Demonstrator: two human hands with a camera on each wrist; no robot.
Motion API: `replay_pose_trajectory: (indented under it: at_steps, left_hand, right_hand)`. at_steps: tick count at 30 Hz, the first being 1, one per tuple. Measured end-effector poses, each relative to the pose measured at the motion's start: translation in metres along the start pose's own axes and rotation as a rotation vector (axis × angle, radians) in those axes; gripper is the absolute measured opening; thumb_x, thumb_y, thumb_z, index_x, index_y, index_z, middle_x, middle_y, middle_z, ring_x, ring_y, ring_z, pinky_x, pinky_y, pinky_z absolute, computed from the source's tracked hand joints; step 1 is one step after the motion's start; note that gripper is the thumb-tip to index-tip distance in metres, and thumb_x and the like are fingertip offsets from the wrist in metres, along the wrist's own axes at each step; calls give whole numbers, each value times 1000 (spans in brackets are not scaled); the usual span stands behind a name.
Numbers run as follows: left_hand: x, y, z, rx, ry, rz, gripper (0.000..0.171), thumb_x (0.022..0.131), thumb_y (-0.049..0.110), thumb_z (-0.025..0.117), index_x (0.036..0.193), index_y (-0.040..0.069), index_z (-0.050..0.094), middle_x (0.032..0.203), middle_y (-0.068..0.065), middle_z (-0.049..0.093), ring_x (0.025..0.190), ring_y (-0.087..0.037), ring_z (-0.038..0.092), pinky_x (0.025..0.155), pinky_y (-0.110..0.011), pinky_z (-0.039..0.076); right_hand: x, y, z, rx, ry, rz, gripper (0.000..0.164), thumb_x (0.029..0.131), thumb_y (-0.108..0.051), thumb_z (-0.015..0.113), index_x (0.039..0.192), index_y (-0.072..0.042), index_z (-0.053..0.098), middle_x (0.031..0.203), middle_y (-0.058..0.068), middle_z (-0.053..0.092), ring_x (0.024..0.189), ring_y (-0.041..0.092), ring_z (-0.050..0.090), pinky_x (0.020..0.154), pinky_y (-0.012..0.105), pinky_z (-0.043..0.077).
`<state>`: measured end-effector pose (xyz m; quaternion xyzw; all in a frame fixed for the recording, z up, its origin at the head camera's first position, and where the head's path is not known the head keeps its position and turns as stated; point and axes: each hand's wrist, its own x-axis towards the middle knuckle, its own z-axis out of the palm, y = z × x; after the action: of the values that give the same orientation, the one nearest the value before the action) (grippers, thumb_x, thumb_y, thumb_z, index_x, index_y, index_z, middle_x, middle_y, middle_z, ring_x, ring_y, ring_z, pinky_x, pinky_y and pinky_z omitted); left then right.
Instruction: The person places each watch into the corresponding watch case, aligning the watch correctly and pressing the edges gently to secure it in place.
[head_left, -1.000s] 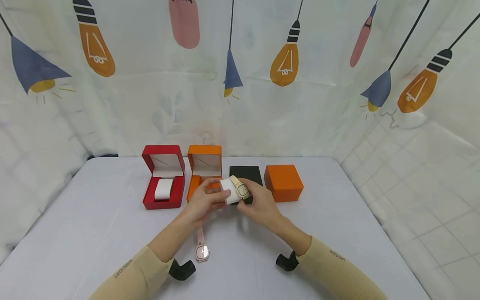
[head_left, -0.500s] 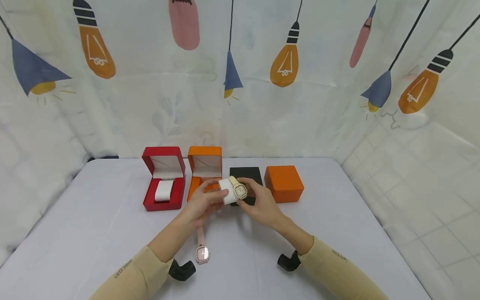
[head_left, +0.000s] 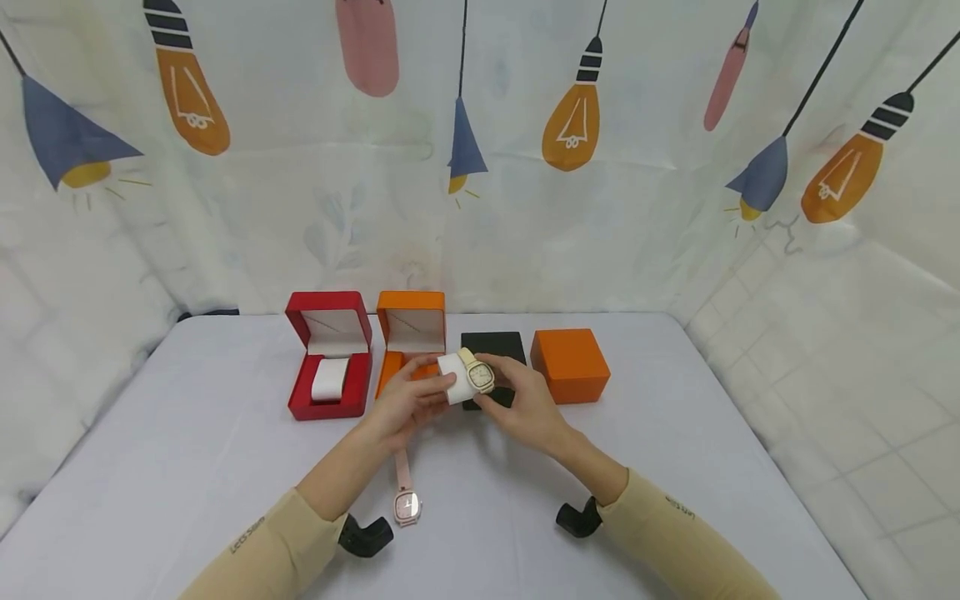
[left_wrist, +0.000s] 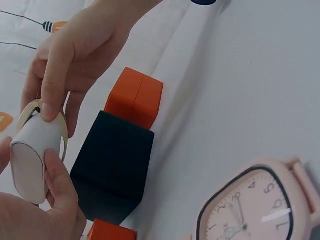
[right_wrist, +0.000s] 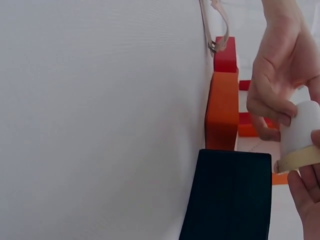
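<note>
A white watch pillow (head_left: 454, 386) is gripped at its left end by my left hand (head_left: 401, 408), above the table. Round the pillow's right part sits a cream watch (head_left: 480, 376) with a gold-toned case, its dial facing up. My right hand (head_left: 528, 408) holds the watch and pillow from the other end, fingers behind and thumb in front. In the left wrist view the cream strap (left_wrist: 64, 132) loops round the pillow, and the right thumb presses on the pillow's top. A pink watch (head_left: 407, 506) lies on the table below my left hand.
Behind the hands stand an open red box (head_left: 327, 411) with a white pillow inside, an open orange box (head_left: 411, 299), a black box (head_left: 491, 342) and a closed orange box (head_left: 572, 367). A printed curtain (head_left: 510, 242) hangs behind the white table (head_left: 637, 417).
The watch and pillow have shifted slightly left and the dial has turned more upward. Both hands keep their hold. The boxes and pink watch stay where they were.
</note>
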<state>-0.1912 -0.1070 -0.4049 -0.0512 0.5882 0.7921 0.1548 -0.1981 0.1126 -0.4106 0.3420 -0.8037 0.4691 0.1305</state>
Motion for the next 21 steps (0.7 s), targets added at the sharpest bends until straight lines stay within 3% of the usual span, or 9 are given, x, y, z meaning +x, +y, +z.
replay_pose_trajectory:
  at_steps: [6,14,21]
  left_hand:
    - [-1,-1,2,-24,6,-16,63,101,20,68,153,9,35,136,-15,50,102,-23,63,97,-33,54]
    - [-3,-1,6,-52,-1,-13,66,101,20,68,155,8,31,139,-15,46,106,-24,60,102,-37,51]
    - [-5,0,9,-76,15,-24,67,100,19,68,155,10,31,143,-15,43,112,-26,57,95,-31,55]
  right_hand:
    - [1,-1,-2,-24,14,-21,54,83,1,81,134,0,62,121,8,68,87,14,63,82,29,59]
    - [2,-2,0,-54,37,-13,51,82,-1,78,131,0,63,112,7,68,85,15,58,75,37,59]
    - [0,-2,2,-74,59,-7,50,82,0,78,130,1,64,109,7,69,85,14,59,76,27,57]
